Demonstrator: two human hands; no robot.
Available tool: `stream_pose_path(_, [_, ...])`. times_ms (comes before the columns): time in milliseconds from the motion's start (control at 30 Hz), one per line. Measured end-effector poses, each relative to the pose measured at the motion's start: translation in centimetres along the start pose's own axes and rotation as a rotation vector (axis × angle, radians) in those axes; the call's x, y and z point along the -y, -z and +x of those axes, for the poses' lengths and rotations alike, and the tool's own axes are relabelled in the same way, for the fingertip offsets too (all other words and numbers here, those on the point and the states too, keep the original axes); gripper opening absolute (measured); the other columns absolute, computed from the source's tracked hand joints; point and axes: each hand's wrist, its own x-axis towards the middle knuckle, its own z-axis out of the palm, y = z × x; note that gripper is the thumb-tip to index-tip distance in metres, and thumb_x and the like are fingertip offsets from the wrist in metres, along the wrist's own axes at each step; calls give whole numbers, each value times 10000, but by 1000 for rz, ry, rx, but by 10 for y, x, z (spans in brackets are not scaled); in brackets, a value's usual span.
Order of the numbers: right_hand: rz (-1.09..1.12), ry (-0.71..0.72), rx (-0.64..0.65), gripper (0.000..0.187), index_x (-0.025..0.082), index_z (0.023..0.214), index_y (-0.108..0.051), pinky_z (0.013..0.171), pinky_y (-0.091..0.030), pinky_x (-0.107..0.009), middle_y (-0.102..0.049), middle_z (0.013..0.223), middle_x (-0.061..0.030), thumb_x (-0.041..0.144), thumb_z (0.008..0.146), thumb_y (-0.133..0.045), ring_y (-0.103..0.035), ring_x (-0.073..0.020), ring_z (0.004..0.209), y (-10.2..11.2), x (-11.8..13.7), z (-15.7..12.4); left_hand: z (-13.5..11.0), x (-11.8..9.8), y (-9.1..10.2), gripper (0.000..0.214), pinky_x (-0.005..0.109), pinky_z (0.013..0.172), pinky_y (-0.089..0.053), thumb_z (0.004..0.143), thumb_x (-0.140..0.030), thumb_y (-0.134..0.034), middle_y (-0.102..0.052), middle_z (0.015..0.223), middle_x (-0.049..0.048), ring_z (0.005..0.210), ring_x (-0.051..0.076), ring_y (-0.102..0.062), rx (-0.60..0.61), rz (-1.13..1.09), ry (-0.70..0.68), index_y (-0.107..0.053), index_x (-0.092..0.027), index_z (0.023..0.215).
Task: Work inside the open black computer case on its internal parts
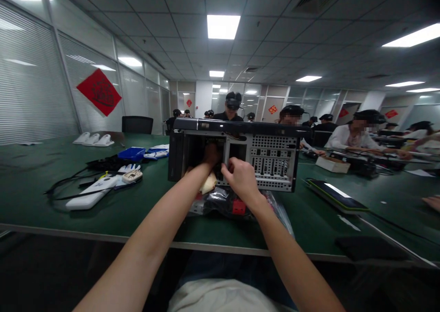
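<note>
A computer case [273, 181] lies on its side before me, its perforated metal end facing me. My left hand [213, 154] reaches through the larger dark opening on the left of that end. Its fingers are lost in shadow, so what they touch is hidden. My right hand [240, 174] is at the smaller rectangular opening, fingers curled and thumb against the metal bar between the two openings. Below the case lies a clear plastic bag [220, 199] with a red piece [239, 206] showing. A pale yellowish thing [208, 183] sits beneath my left wrist.
On the left of the green table [147, 218] are a white elongated device [92, 193], a blue tray [132, 153], gloves and black straps. To the right lie a flat black device [337, 196] and a small cardboard box [332, 164]. Several people sit across the table.
</note>
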Motion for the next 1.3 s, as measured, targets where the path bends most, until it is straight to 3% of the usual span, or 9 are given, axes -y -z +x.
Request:
stream_pose_path(567, [5, -4, -11, 255, 207, 688, -560, 610, -297, -289, -651, 670, -27, 345, 902, -544, -559, -151, 623, -1, -1, -1, 10, 7, -9, 331, 407, 873, -541, 953, -352, -592, -605, 1199, 95, 1029, 217, -618, -30, -179, 0, -605, -140, 1207])
stream_pose_path(733, [2, 1, -15, 249, 207, 702, -567, 609, -301, -290, -650, 676, -24, 351, 904, -540, -561, -153, 626, -2, -1, -1, 18, 11, -13, 113, 308, 797, -529, 868, -177, -666, -691, 999, 100, 941, 224, -655, -46, -224, 67, -693, -94, 940])
stream_pose_path(833, [-4, -1, -8, 248, 207, 704, -568, 608, -301, -291, -653, 679, -27, 349, 904, -537, -564, -156, 629, -2, -1, -1, 20, 12, -15, 102, 272, 694, -522, 863, -95, -590, -707, 883, 109, 827, 208, -674, -26, -334, 181, -687, -83, 833])
stream_pose_path(933, [-7, -1, -5, 247, 206, 705, -569, 609, -301, -291, -662, 687, -35, 347, 905, -535, -569, -160, 635, -1, -1, -1, 19, 9, -14, 166, 244, 654, -519, 883, -84, -516, -714, 874, 99, 786, 176, -675, -10, -491, 297, -674, -99, 836])
stream_pose_path(1067, [-12, -5, -11, 244, 208, 706, -576, 606, -301, -294, -670, 694, -43, 343, 904, -534, -568, -163, 629, 0, 0, -1, 19, 3, -13, 180, 248, 649, -529, 886, -82, -501, -719, 857, 95, 773, 173, -682, -12, -507, 380, -670, -116, 835])
stream_pose_path(1300, [-23, -8, -12, 243, 200, 717, -595, 595, -292, -293, -674, 701, -47, 341, 905, -536, -572, -162, 630, 0, 2, -1, 19, -2, -11, 226, 208, 631, -519, 911, -83, -471, -728, 975, 117, 837, 172, -696, -2, -383, 337, -693, -102, 944])
